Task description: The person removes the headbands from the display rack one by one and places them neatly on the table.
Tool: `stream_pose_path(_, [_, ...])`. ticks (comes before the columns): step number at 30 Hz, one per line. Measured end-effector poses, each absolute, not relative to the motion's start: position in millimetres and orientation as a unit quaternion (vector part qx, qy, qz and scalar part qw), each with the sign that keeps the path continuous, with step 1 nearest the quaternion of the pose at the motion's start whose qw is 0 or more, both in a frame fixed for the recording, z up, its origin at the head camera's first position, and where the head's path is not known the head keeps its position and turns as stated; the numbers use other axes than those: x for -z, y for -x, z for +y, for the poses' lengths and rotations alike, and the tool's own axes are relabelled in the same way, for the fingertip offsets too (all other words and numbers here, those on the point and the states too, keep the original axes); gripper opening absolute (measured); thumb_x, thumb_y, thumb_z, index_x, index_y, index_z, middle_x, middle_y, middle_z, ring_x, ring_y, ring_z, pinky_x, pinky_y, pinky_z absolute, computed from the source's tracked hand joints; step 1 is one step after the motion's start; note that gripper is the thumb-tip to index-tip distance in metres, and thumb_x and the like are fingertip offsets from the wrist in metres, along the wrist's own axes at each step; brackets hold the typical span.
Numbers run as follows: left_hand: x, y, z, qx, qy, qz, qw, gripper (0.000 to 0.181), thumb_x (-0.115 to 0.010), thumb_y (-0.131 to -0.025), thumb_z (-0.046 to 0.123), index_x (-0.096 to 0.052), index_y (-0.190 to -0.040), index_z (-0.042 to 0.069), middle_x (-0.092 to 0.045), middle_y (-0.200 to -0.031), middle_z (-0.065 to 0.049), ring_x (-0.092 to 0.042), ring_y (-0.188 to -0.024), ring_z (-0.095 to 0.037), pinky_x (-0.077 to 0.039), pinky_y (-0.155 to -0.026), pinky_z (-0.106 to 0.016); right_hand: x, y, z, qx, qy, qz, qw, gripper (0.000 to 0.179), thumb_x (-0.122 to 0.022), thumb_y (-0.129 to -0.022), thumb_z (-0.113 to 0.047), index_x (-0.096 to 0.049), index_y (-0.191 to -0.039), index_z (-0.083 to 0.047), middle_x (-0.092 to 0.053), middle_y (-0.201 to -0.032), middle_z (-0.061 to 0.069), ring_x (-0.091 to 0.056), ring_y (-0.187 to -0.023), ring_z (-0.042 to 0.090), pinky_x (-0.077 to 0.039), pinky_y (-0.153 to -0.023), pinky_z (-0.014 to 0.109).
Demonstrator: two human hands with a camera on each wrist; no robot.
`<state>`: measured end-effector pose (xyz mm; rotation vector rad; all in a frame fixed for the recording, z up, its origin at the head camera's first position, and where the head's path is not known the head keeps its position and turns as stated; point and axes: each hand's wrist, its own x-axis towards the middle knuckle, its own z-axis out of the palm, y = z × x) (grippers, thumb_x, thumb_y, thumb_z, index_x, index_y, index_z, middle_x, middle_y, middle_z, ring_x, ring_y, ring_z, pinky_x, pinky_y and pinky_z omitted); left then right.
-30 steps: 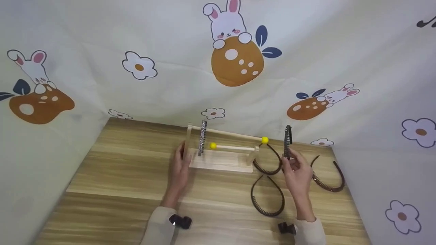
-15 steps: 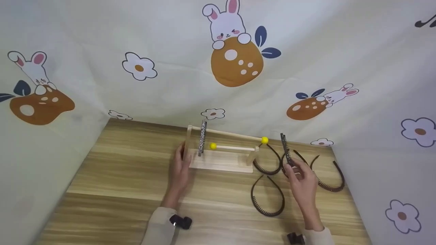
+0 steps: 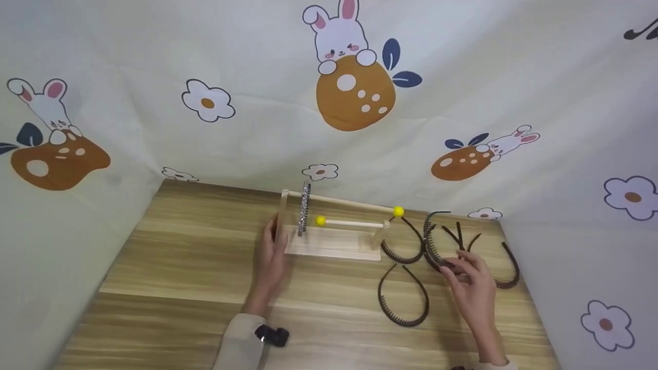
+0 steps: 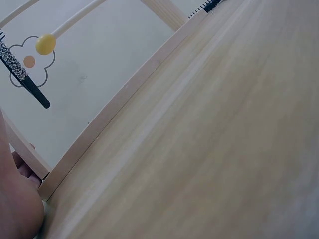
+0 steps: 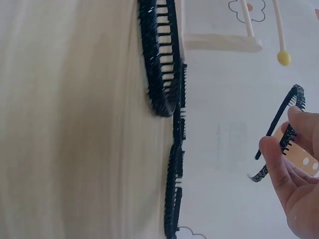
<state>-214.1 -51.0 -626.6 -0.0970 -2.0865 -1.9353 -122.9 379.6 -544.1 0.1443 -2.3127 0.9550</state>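
Observation:
My left hand [image 3: 271, 259] grips the left upright of a pale wooden stand [image 3: 331, 252]; in the left wrist view its fingertips [image 4: 25, 172] show behind that upright. A silver glittery headband [image 3: 304, 210] with teeth hangs on the stand's longer, upper rod. Off to the right, my right hand [image 3: 474, 293] pinches a dark toothed headband [image 3: 431, 244] between thumb and fingers. In the right wrist view this headband [image 5: 299, 94] is seen raised above the table, its ends pointing down-left in the picture.
Dark headbands lie on the wood-grain table [image 3: 205, 277]: one beside the stand [image 3: 403, 259], one nearer the front [image 3: 403, 322], one at the right edge [image 3: 509, 282], and another [image 3: 459, 236] partly behind my right hand. Yellow balls [image 3: 398, 211] cap the rods. A printed cloth [image 3: 257, 144] rises behind.
My right hand has moved right and toward the front with the dark headband, which has turned from edge-on to show its curve. The left hand and the stand have stayed put.

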Motion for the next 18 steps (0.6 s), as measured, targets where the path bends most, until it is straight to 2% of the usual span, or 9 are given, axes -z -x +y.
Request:
stream_pose_path(1, [626, 214, -51, 0.673, 0.033, -0.724, 0.146, 0.06, -0.053, -0.117, 0.036, -0.04, -0.171, 0.012, -0.049, -0.17, -0.018, -0.05, -0.153, -0.04, -0.039, -0.128, -0.062, 545, 121, 381, -0.359, -0.056, -0.879, 0.31, 0.024, -0.09, -0.084, 0.013, -0.083, -0.106, 0.005, -0.068, -0.135, 0.029, -0.064, -0.097, -0.01, -0.058, -0.077, 0.008])
stream_pose_path(3, [626, 214, -51, 0.673, 0.033, -0.724, 0.145, 0.061, -0.053, -0.117, 0.037, -0.04, -0.171, 0.012, -0.049, -0.17, -0.018, -0.051, -0.152, -0.04, -0.039, -0.127, -0.062, 547, 119, 385, -0.348, -0.053, -0.885, 0.303, 0.025, -0.09, -0.083, 0.013, -0.084, -0.105, 0.004, -0.064, -0.143, 0.033, -0.075, -0.096, 0.003, -0.058, -0.08, 0.007])
stream_pose_path(6, [627, 215, -52, 0.676, 0.035, -0.722, 0.146, 0.06, -0.054, -0.117, 0.036, -0.04, -0.171, 0.012, -0.049, -0.17, -0.018, -0.051, -0.152, -0.04, -0.039, -0.127, -0.063, 549, 114, 391, -0.335, -0.041, -0.895, 0.291, 0.026, -0.091, -0.083, 0.013, -0.085, -0.105, 0.003, -0.057, -0.152, 0.037, -0.083, -0.089, 0.03, -0.056, -0.08, 0.005])
stream_pose_path(8, [627, 215, -52, 0.673, 0.039, -0.724, 0.15, 0.059, -0.053, -0.117, 0.033, -0.04, -0.171, 0.011, -0.048, -0.169, -0.019, -0.051, -0.151, -0.042, -0.039, -0.126, -0.065, 550, 112, 395, -0.331, -0.031, -0.902, 0.276, 0.026, -0.091, -0.083, 0.013, -0.085, -0.106, 0.004, -0.054, -0.155, 0.039, -0.08, -0.085, 0.048, -0.054, -0.078, 0.002])
stream_pose_path(12, [625, 213, -52, 0.667, 0.043, -0.728, 0.154, 0.059, -0.052, -0.116, 0.03, -0.04, -0.17, 0.01, -0.048, -0.169, -0.021, -0.051, -0.15, -0.044, -0.04, -0.124, -0.069, 551, 106, 403, -0.333, -0.012, -0.908, 0.254, 0.028, -0.09, -0.083, 0.014, -0.084, -0.109, 0.005, -0.051, -0.158, 0.04, -0.08, -0.086, 0.049, -0.053, -0.078, 0.001])
stream_pose_path(16, [625, 213, -52, 0.661, 0.038, -0.734, 0.154, 0.059, -0.052, -0.116, 0.031, -0.041, -0.17, 0.009, -0.049, -0.168, -0.021, -0.052, -0.148, -0.045, -0.04, -0.122, -0.07, 551, 100, 412, -0.318, 0.009, -0.914, 0.253, 0.028, -0.091, -0.082, 0.015, -0.085, -0.107, 0.003, -0.052, -0.158, 0.04, -0.081, -0.087, 0.047, -0.052, -0.077, 0.001])
stream_pose_path(17, [625, 213, -52, 0.659, 0.037, -0.735, 0.155, 0.059, -0.052, -0.116, 0.032, -0.041, -0.17, 0.009, -0.049, -0.167, -0.021, -0.053, -0.147, -0.045, -0.041, -0.121, -0.07, 551, 98, 414, -0.311, 0.014, -0.915, 0.255, 0.029, -0.092, -0.081, 0.014, -0.086, -0.107, 0.003, -0.053, -0.158, 0.039, -0.081, -0.086, 0.045, -0.051, -0.078, 0.0])
stream_pose_path(18, [625, 214, -52, 0.657, 0.036, -0.737, 0.155, 0.06, -0.052, -0.116, 0.032, -0.041, -0.169, 0.009, -0.05, -0.167, -0.021, -0.053, -0.146, -0.044, -0.041, -0.121, -0.07, 550, 96, 417, -0.307, 0.02, -0.916, 0.257, 0.03, -0.092, -0.08, 0.014, -0.086, -0.107, 0.002, -0.053, -0.158, 0.038, -0.082, -0.086, 0.042, -0.049, -0.085, 0.0])
